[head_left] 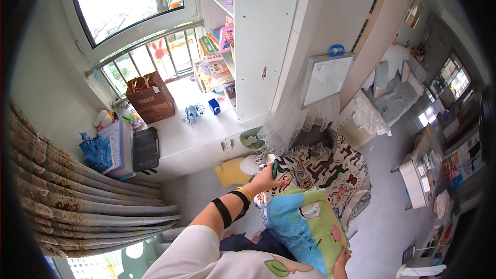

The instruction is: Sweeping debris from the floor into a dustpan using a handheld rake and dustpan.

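A blue and green pillow with cartoon prints lies tilted in front of my body. My right hand grips its lower right edge, the fingers curled over the border. Beyond the pillow, a fringed throw blanket with colourful figures on cream drapes over a seat whose shape is mostly hidden. My left hand is closed at the throw's near left edge, just above the pillow's upper corner. Some of its fingers lie against the patterned cloth, and a dark green patch shows beside the thumb.
A yellow mat or cushion lies on the floor left of the throw. White cabinets run beneath the window, with a brown paper bag on top. Heavy curtains hang at left. A whiteboard leans against the tall cabinet; a grey sofa stands far right.
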Demonstrator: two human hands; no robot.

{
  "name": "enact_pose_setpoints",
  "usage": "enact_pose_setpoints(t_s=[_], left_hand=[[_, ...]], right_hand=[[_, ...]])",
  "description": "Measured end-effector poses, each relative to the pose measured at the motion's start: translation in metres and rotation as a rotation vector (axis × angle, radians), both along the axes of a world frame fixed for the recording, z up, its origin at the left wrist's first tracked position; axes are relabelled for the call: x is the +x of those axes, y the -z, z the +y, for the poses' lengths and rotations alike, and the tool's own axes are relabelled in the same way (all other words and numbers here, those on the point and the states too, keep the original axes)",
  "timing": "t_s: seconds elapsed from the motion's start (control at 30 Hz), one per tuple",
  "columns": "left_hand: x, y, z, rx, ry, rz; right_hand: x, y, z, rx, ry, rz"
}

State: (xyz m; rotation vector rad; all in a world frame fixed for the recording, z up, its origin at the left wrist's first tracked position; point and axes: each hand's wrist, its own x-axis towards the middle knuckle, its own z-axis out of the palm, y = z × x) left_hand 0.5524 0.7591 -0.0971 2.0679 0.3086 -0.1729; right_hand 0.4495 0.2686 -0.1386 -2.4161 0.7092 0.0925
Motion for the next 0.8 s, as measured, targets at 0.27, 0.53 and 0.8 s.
enact_pose_setpoints(t_s=[0.27, 0.53, 0.8], left_hand=[[0.025, 0.001, 0.016, 0.078, -0.07, 0.029], [0.05, 0.016, 0.054, -0.085, 0.153, 0.123], [0.044, -0.166, 0.251, 0.334, 0.92, 0.067]], right_hand=[[0.003, 0.03, -0.02, 0.025, -0.201, 0.102], [0.096, -0.136, 0.159, -0.284, -0.645, 0.494], [0.13, -0.127, 0.402, -0.155, -1.105, -0.461]])
